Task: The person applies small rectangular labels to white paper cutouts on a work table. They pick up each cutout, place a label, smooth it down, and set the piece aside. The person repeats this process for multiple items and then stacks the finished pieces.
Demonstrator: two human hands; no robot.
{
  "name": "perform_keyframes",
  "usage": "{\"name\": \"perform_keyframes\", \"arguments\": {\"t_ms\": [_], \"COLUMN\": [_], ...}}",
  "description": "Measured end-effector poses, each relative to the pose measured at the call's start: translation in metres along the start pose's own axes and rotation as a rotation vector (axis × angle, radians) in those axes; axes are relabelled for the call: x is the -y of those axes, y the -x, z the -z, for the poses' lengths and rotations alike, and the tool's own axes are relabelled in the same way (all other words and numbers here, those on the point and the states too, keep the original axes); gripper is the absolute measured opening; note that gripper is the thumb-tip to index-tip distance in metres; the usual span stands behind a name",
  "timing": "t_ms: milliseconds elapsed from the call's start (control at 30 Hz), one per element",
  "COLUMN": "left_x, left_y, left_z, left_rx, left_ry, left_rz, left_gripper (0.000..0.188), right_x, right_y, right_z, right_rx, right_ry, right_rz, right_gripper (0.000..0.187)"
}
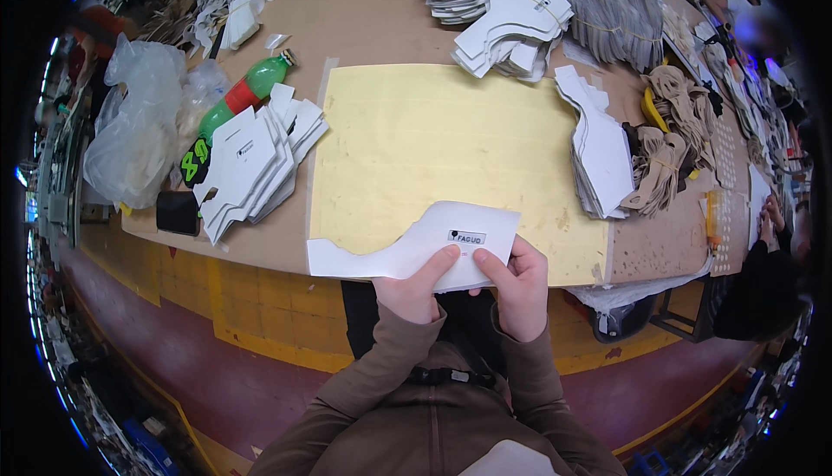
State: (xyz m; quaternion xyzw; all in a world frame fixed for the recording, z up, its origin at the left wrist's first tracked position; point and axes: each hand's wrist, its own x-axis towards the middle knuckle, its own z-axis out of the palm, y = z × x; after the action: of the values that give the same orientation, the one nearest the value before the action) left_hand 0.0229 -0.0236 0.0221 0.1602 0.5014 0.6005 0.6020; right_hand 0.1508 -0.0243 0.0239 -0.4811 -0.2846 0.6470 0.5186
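Observation:
A white cut-out shoe-upper piece (425,238) with a curved edge lies over the front edge of the yellow sheet (442,146). It bears a small printed label (469,238) with a dark dot. My left hand (414,290) grips its lower edge, thumb on top beside the label. On the right side of the same edge, my right hand (520,290) is closed, its thumb just under the label. The fingers beneath the piece are mostly hidden. Whether it is a single layer or several cannot be made out.
White cut pieces (247,159) are stacked left, near a green bottle (247,90), a black phone (178,213) and plastic bags (139,129). Another white stack (598,142) stands right, beside beige bundles (663,159). Grey bundles (607,12) lie behind. A person's hand (768,220) shows far right.

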Motion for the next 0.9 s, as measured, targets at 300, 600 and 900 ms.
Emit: {"name": "perform_keyframes", "arguments": {"t_ms": [300, 600, 900], "left_x": [-0.0010, 0.0000, -0.0021], "left_y": [0.0003, -0.0009, -0.0009], "left_z": [-0.0008, 0.0007, -0.0004], "left_rx": [-0.010, -0.001, -0.003], "left_ry": [-0.057, -0.029, -0.003], "left_rz": [-0.022, -0.009, 0.033], "left_gripper": [0.034, 0.037, 0.037], "right_x": [0.0013, 0.0001, -0.0017], "right_y": [0.0010, 0.0019, -0.0001], "right_z": [-0.0027, -0.0036, -0.0021], "right_rx": [-0.017, -0.039, -0.025], "right_ry": [0.023, 0.068, 0.041], "right_rz": [0.004, 0.030, 0.024], "right_gripper": [0.021, 0.020, 0.021]}}
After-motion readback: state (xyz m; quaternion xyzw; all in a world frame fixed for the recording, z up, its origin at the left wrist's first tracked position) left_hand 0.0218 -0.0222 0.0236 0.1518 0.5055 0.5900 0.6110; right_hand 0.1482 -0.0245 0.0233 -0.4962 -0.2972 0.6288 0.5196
